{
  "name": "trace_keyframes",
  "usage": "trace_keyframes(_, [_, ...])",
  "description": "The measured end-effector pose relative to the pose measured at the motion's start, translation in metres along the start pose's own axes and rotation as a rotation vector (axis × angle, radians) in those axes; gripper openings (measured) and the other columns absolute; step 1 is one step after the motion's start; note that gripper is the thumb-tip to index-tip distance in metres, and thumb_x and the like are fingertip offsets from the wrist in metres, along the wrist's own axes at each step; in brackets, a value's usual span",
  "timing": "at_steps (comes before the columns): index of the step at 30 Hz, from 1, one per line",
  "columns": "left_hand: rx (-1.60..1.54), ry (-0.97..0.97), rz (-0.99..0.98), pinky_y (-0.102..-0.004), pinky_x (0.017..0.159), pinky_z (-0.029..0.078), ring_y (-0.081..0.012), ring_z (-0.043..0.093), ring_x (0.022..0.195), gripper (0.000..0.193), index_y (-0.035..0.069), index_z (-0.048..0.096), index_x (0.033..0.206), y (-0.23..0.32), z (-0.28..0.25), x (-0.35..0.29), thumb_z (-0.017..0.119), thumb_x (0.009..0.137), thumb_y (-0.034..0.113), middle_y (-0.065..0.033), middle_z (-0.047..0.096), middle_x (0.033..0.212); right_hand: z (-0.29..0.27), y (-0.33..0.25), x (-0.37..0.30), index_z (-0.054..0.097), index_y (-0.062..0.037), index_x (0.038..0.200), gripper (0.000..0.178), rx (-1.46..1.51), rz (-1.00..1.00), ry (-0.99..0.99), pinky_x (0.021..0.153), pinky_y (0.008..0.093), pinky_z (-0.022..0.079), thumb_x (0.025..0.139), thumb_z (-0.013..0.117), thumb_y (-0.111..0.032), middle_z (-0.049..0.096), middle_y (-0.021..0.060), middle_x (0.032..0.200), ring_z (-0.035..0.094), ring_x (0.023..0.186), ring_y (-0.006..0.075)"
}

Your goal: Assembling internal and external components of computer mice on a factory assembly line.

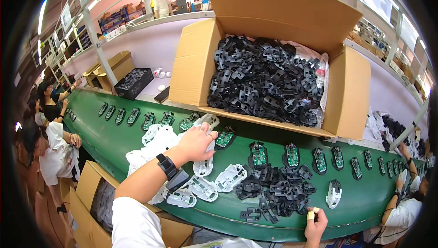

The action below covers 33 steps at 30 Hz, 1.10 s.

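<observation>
My left hand (197, 142) reaches out over the green conveyor belt (114, 140) and grips a white plastic shell (206, 163) beside a green circuit board in a black base (225, 137). A black band sits on that wrist. My right hand (315, 223) rests at the belt's near edge, fingers curled with taped fingertips, next to a heap of small black plastic parts (278, 188). Whether it holds a part cannot be told. Several white shells (230, 177) lie between the two hands.
A big open cardboard box (196, 65) full of black parts stands behind the belt. A row of black bases with green boards (319, 160) runs along the belt. White plastic bags (157, 140) lie left. Other people work at both ends. Cardboard boxes (89, 186) stand below left.
</observation>
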<state>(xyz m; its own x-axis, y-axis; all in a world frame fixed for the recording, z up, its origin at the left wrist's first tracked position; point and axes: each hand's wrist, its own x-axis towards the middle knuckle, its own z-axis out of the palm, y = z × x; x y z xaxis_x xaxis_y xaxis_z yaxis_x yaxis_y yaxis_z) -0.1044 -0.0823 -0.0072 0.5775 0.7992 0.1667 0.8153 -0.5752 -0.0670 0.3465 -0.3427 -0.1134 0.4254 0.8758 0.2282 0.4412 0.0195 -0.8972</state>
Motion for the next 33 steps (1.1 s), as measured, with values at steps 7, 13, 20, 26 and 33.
trace_keyframes(7, [0.199,-0.115,-0.092,-0.0465,0.099,0.044,-0.038,0.061,0.109,0.068,0.014,0.064,0.127,-0.02,-0.023,-0.039,0.076,0.073,0.054,-0.021,0.061,0.118,-0.002,-0.005,-0.003,0.069,0.0036,0.11,0.023,-0.108,0.0,-0.014,0.085,0.0316,0.051,0.099,0.067,-0.017,0.073,0.0077,0.098,0.063,0.09,0.0162])
trace_keyframes(13, [0.091,-0.316,-0.288,-0.0471,0.093,0.051,-0.0382,0.064,0.11,0.075,0.014,0.058,0.138,-0.043,-0.024,-0.075,0.075,0.076,0.053,-0.0232,0.061,0.124,-0.003,-0.001,-0.005,0.07,0.0016,0.11,0.021,-0.108,0.002,-0.035,0.086,0.0312,0.051,0.1,0.065,-0.016,0.071,0.0072,0.1,0.062,0.092,0.0166])
trace_keyframes(20, [0.188,-0.007,-0.372,-0.0467,0.09,0.052,-0.0384,0.064,0.105,0.073,0.014,0.059,0.135,-0.104,-0.023,-0.138,0.078,0.074,0.05,-0.0214,0.061,0.115,0.002,-0.001,-0.004,0.069,0.0022,0.109,0.023,-0.186,-0.035,-0.004,0.083,0.0326,0.052,0.099,0.067,-0.018,0.071,0.0095,0.098,0.063,0.088,0.0174])
trace_keyframes(26, [0.257,-0.085,-0.615,-0.0474,0.097,0.05,-0.0385,0.063,0.114,0.075,0.012,0.059,0.136,-0.179,-0.028,-0.164,0.08,0.074,0.047,-0.0249,0.062,0.127,0.009,-0.01,-0.006,0.069,0.0026,0.108,0.024,-0.255,-0.081,0.04,0.081,0.033,0.052,0.098,0.068,-0.019,0.071,0.0116,0.094,0.063,0.085,0.0186])
trace_keyframes(33, [0.619,-0.32,-0.873,-0.0439,0.1,0.047,-0.0331,0.065,0.114,0.068,0.009,0.066,0.127,-0.153,-0.02,-0.087,0.078,0.078,0.055,-0.0189,0.068,0.122,0.015,0.008,-0.009,0.067,0.0029,0.097,0.011,-0.137,-0.051,0.103,0.068,0.0251,0.044,0.092,0.06,-0.003,0.064,0.0024,0.084,0.054,0.073,0.0096])
